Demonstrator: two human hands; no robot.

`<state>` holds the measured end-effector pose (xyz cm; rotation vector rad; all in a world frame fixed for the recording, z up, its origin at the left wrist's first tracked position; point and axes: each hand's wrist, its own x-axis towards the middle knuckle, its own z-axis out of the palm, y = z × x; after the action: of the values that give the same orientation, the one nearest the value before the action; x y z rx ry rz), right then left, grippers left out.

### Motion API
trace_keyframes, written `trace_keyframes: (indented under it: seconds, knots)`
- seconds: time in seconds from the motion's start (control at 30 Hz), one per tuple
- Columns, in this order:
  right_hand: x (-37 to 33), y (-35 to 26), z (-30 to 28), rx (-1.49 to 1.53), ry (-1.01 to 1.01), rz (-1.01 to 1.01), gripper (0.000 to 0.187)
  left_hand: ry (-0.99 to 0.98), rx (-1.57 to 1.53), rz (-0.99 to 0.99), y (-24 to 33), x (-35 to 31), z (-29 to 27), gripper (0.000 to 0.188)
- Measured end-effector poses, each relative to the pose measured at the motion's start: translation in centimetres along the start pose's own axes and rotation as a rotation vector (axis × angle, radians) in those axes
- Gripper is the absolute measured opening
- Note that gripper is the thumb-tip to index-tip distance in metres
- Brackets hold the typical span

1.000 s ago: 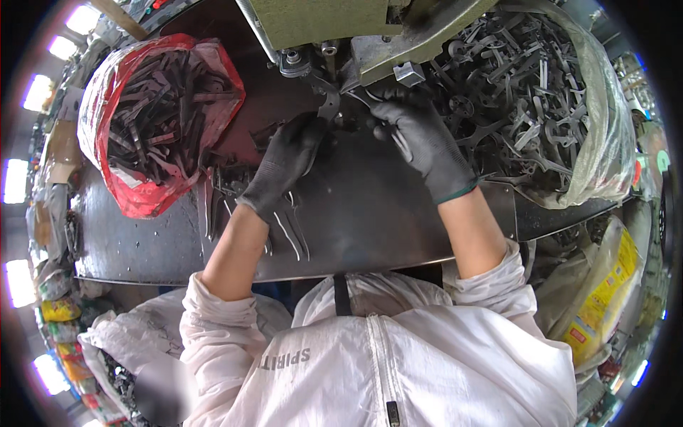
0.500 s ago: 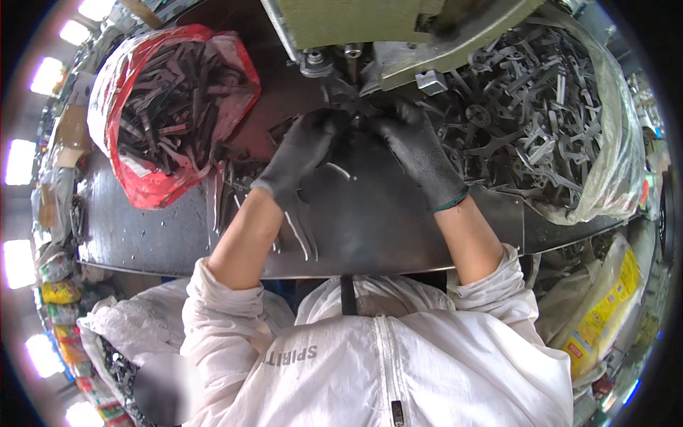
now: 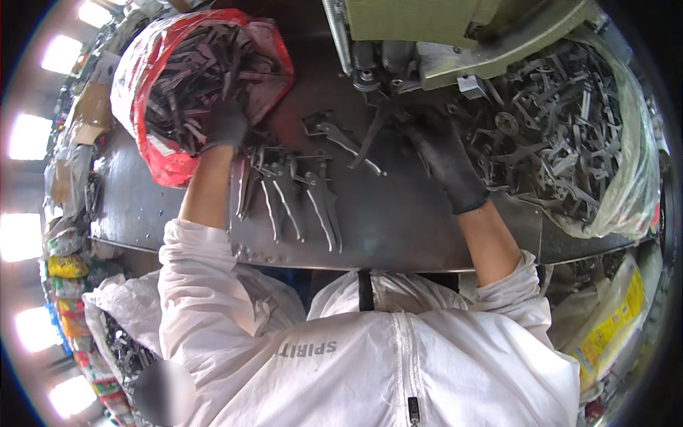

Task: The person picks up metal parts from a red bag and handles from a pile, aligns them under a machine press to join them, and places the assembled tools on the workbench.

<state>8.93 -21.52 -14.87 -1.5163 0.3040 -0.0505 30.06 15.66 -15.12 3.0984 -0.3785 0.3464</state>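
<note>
My left hand [image 3: 226,122], in a dark glove, reaches into a red-rimmed white bag [image 3: 160,171] at the left. It touches the dark flat metal strips [image 3: 181,92] heaped there; its fingertips blend into them. My right hand [image 3: 441,153], also gloved, is closed on a long dark metal handle piece [image 3: 370,135] below the green machine head [image 3: 413,21]. Beside that piece lies a plier-like metal part [image 3: 348,144] with a bright edge. Several similar plier-like parts [image 3: 284,199] rest in a row on the dark metal table [image 3: 398,228], nearer to me.
At the right, a large translucent bag [image 3: 633,178] stands open, full of grey branching metal parts [image 3: 548,128]. The machine's metal fittings [image 3: 377,78] hang over the table's far side. A sack with a yellow panel [image 3: 612,320] leans below the table at the right.
My left hand has left the spot under the machine and gone left into the red-rimmed bag. My right hand stays near the machine with the handle piece. The view has shifted slightly.
</note>
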Motion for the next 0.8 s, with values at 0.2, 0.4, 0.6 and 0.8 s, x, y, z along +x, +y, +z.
trace_keyframes:
  seconds: [0.2, 0.4, 0.6, 0.8]
  knots:
    - [0.4, 1.5, -0.6, -0.007, -0.032, -0.027, 0.041, -0.164, 0.061, 0.038, 0.9, 0.3, -0.8, 0.037]
    - [-1.3, -0.8, 0.0, -0.158, 0.003, 0.005, 0.041, -0.037, -0.078, -0.072, 1.5, 0.2, -4.3, 0.035]
    - [-0.9, -1.4, 0.0, -0.051, -0.053, 0.099, 0.038, -0.178, -1.003, -0.148, 1.2, -0.6, -6.1, 0.031]
    - [-0.9, -1.5, 0.0, -0.079, -0.014, 0.133, 0.039, -0.251, -1.295, -0.031, 8.2, -5.6, -9.8, 0.027]
